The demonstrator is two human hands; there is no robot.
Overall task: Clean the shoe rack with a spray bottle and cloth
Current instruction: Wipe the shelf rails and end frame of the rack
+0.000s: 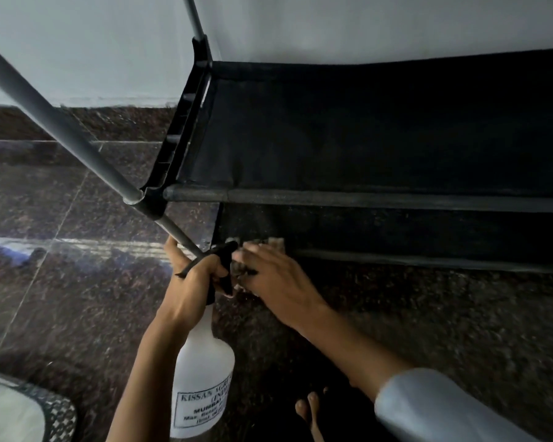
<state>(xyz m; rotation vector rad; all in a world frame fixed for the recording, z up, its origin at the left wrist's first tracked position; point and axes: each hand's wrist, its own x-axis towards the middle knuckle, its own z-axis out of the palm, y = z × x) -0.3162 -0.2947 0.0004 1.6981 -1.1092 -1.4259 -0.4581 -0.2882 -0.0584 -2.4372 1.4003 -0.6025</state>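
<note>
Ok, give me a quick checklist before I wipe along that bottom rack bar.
1. Cloth under right hand, at the lower bar's left end: ok.
2. Spray bottle gripped at the neck by left hand: ok.
3. Nozzle aimed at the rack, not the fingers: cannot tell, partly hidden.
4. Lower bar free of shoes along its visible length: ok.
5. Bar already wetted by spray: cannot tell, too dark.
6. Bare toes behind the hands, off the wiping path: ok.

Shoe rack: black fabric shelves on grey tube frame, standing far and right on the floor.
Spray bottle: white translucent body, black trigger head, printed label, upright, near left of the rack's lower rail.
Cloth: brownish, bunched against that lower rail.
</note>
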